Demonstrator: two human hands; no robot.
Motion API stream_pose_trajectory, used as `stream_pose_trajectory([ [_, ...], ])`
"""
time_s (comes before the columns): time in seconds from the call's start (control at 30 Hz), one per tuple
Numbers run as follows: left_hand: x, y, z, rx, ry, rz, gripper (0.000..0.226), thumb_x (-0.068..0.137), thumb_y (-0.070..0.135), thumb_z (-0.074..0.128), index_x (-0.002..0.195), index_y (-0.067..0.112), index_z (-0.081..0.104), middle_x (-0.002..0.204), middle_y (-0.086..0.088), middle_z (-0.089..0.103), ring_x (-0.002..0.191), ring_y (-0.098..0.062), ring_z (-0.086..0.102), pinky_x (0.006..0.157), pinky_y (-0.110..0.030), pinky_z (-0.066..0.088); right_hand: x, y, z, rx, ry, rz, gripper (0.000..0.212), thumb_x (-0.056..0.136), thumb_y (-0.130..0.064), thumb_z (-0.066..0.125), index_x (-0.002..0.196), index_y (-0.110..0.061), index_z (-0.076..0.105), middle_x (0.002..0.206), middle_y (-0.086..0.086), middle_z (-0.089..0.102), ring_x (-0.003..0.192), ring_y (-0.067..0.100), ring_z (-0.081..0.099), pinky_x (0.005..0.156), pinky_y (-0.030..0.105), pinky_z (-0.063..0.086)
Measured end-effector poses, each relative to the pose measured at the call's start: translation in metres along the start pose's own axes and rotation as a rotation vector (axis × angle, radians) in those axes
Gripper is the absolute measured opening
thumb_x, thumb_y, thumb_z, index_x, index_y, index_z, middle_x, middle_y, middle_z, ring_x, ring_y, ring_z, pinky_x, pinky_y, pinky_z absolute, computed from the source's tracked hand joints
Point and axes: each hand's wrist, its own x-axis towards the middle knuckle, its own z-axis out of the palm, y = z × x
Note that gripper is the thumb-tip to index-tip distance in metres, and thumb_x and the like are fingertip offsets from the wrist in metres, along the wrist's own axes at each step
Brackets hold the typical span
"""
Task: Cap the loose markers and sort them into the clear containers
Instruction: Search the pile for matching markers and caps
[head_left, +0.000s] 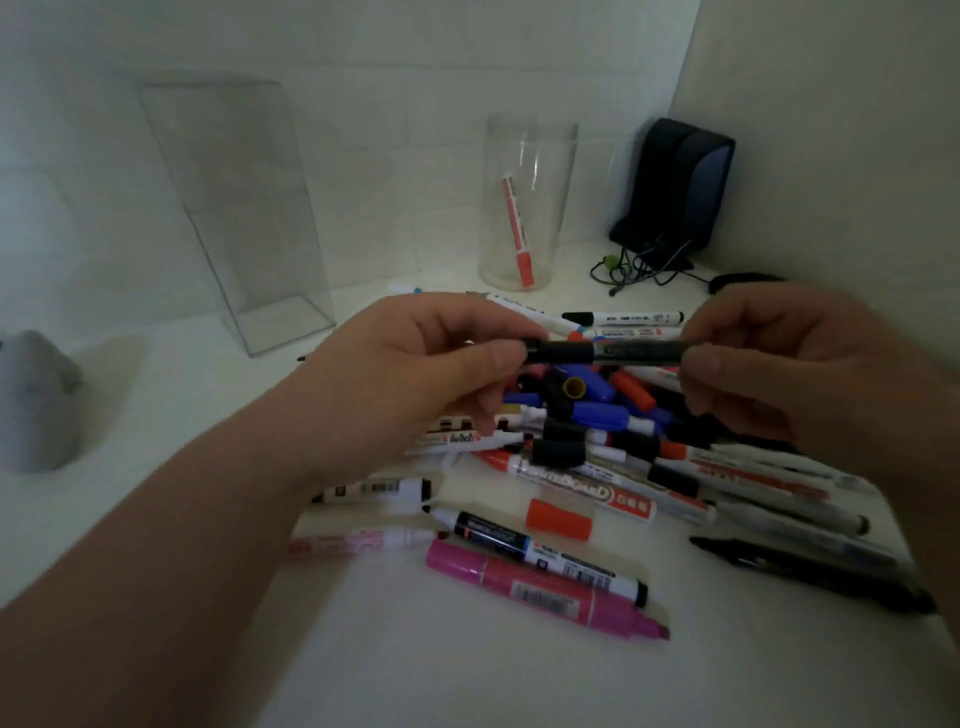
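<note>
Black marker is held level above the pile of loose markers and caps. It is pinched at the cap end by the left hand and at the barrel end by the right hand, with fingers curled on it. Capping is judged in hand; whether the cap is fully seated cannot be told. Next, the cap is to be pressed home. The marker is then to be dropped into the round clear jar, already holding a red marker, or the rectangular clear box.
</note>
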Motion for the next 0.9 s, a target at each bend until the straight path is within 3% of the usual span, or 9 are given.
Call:
stream_pose_trajectory([
  [0.07, 0.003, -0.001, 0.009, -0.250, 0.033, -0.025, 0.012, 0.091, 0.022, 0.067, 0.092, 0.014, 0.076, 0.072, -0.016, 0.053, 0.055, -0.020, 0.043, 0.052, -0.029, 0.039, -0.001, -0.001, 0.008, 0.002, 0.028, -0.026, 0.035, 0.060, -0.054, 0.083, 0.082, -0.028, 0.074, 0.066, 0.010, 0.070, 0.057, 0.030, 0.055, 0.048, 0.024, 0.045],
  [0.13, 0.004, -0.002, 0.018, -0.370, 0.042, -0.054, 0.016, 0.087, 0.023, 0.066, 0.086, 0.010, 0.074, 0.066, -0.014, 0.039, 0.051, -0.019, 0.027, 0.047, -0.027, 0.027, -0.003, -0.005, 0.019, -0.096, 0.068, -0.069, 0.014, 0.069, -0.038, 0.073, 0.083, -0.036, 0.074, 0.069, 0.003, 0.071, 0.056, 0.019, 0.060, 0.048, 0.019, 0.049],
  [0.2, 0.003, -0.002, 0.023, -0.402, 0.029, -0.069, 0.014, 0.082, 0.022, 0.067, 0.083, 0.009, 0.074, 0.062, -0.010, 0.032, 0.049, -0.018, 0.022, 0.044, -0.025, 0.027, -0.005, -0.007, 0.027, -0.271, 0.099, -0.115, 0.018, 0.071, -0.035, 0.070, 0.088, -0.041, 0.072, 0.074, -0.006, 0.071, 0.054, 0.011, 0.060, 0.051, 0.016, 0.050],
  [0.37, 0.003, -0.002, 0.024, -0.353, 0.093, -0.029, 0.023, 0.074, 0.019, 0.073, 0.094, 0.009, 0.078, 0.064, -0.011, 0.060, 0.048, -0.017, 0.049, 0.049, -0.028, 0.049, -0.006, -0.004, 0.035, -0.235, 0.130, -0.118, 0.019, 0.071, -0.046, 0.067, 0.090, -0.043, 0.071, 0.074, -0.001, 0.071, 0.057, 0.011, 0.060, 0.057, 0.024, 0.055],
  [0.47, 0.001, -0.003, 0.023, -0.276, 0.112, 0.029, 0.027, 0.070, 0.022, 0.076, 0.095, 0.013, 0.080, 0.068, -0.013, 0.068, 0.049, -0.023, 0.059, 0.060, -0.041, 0.060, -0.005, -0.002, 0.035, -0.127, 0.113, -0.084, 0.019, 0.069, -0.046, 0.069, 0.087, -0.042, 0.073, 0.073, 0.009, 0.070, 0.059, 0.020, 0.060, 0.062, 0.035, 0.056],
  [0.53, -0.001, -0.001, 0.023, -0.243, 0.109, 0.072, 0.024, 0.073, 0.018, 0.074, 0.095, 0.009, 0.079, 0.066, -0.014, 0.068, 0.047, -0.026, 0.061, 0.061, -0.046, 0.061, -0.005, -0.002, 0.036, -0.043, 0.088, -0.065, 0.019, 0.069, -0.047, 0.071, 0.086, -0.039, 0.074, 0.069, 0.013, 0.067, 0.058, 0.025, 0.056, 0.063, 0.037, 0.053],
  [0.73, -0.004, 0.005, 0.024, -0.226, 0.098, 0.180, 0.019, 0.077, 0.010, 0.072, 0.094, 0.003, 0.076, 0.062, -0.017, 0.065, 0.041, -0.025, 0.056, 0.054, -0.038, 0.060, -0.006, -0.002, 0.038, 0.184, -0.002, -0.015, 0.046, 0.059, -0.061, 0.083, 0.088, -0.025, 0.076, 0.061, 0.009, 0.054, 0.063, 0.030, 0.040, 0.061, 0.032, 0.037],
  [0.8, -0.004, 0.005, 0.025, -0.222, 0.098, 0.193, 0.017, 0.079, 0.012, 0.073, 0.095, 0.005, 0.076, 0.062, -0.015, 0.064, 0.042, -0.025, 0.057, 0.055, -0.039, 0.060, -0.007, -0.005, 0.042, 0.191, 0.041, -0.016, 0.040, 0.060, -0.058, 0.083, 0.085, -0.027, 0.076, 0.066, 0.016, 0.058, 0.068, 0.031, 0.045, 0.067, 0.040, 0.039],
  [0.9, -0.002, 0.005, 0.027, -0.224, 0.144, 0.189, 0.017, 0.079, 0.015, 0.070, 0.094, 0.008, 0.073, 0.062, -0.010, 0.064, 0.047, -0.024, 0.060, 0.058, -0.037, 0.060, -0.010, -0.012, 0.045, 0.003, 0.100, -0.065, 0.020, 0.071, -0.048, 0.070, 0.085, -0.034, 0.073, 0.064, 0.008, 0.066, 0.054, 0.025, 0.056, 0.057, 0.029, 0.050],
])
